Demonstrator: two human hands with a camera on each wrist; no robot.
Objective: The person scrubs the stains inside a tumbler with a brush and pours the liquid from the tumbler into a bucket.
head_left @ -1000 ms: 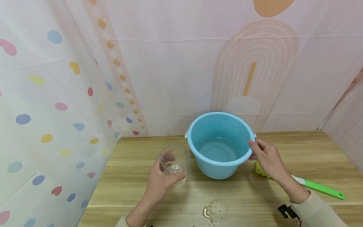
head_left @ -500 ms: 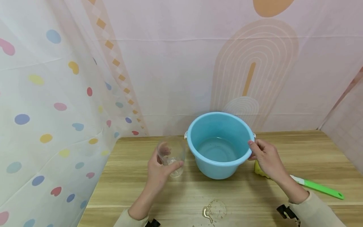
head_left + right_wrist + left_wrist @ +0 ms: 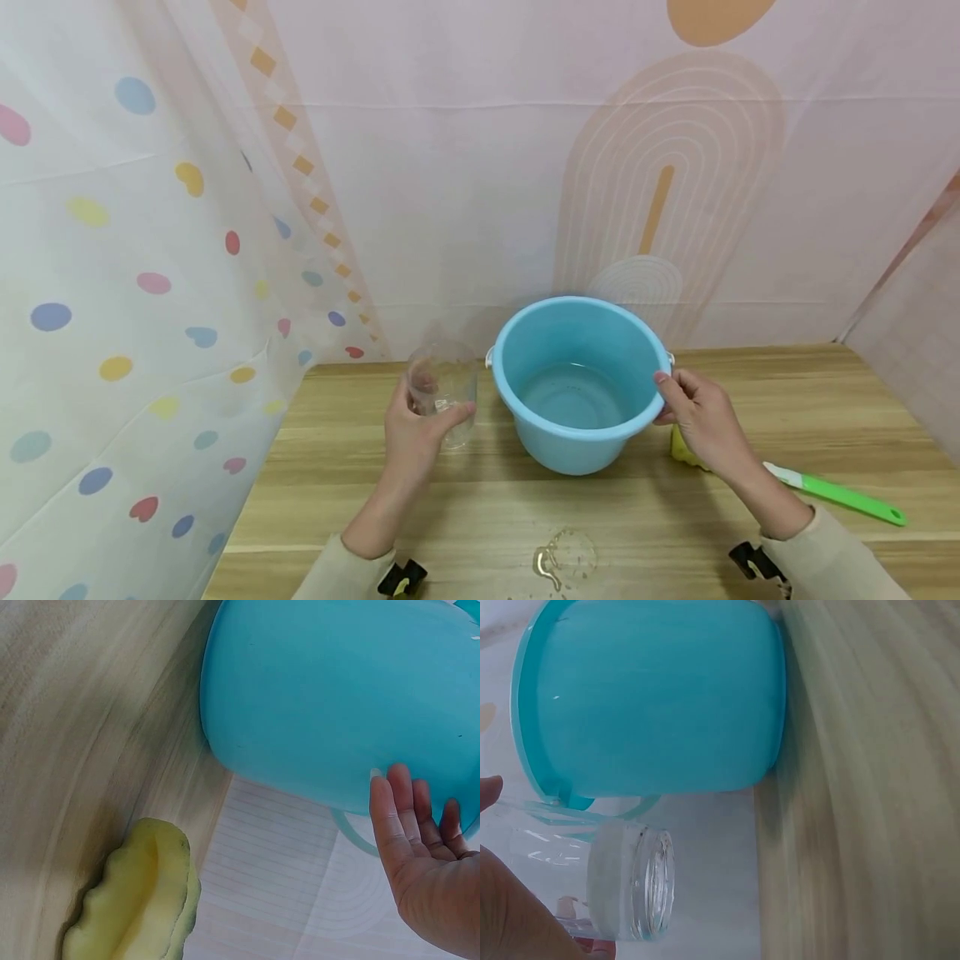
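My left hand (image 3: 415, 437) grips a clear glass (image 3: 453, 379) round its side, thumb across the front. In the left wrist view, the thick base of the glass (image 3: 656, 881) hangs above the table, with a pale band just over it. To its right stands a light blue bucket (image 3: 573, 454) with some water (image 3: 573, 396) at the bottom. My right hand (image 3: 701, 421) holds the bucket's right rim, the thumb over the edge and the fingers outside. In the right wrist view those fingers (image 3: 409, 817) lie along the bucket wall.
Beyond my right forearm lies a sponge brush with a yellow head (image 3: 139, 892) and a green handle (image 3: 851, 495). A small water puddle (image 3: 551, 562) wets the wooden table (image 3: 315, 492) in front. A patterned cloth (image 3: 465, 208) hangs behind the table.
My left hand has carried the glass a little up and to the left, away from the bucket. The right hand keeps its hold on the rim.
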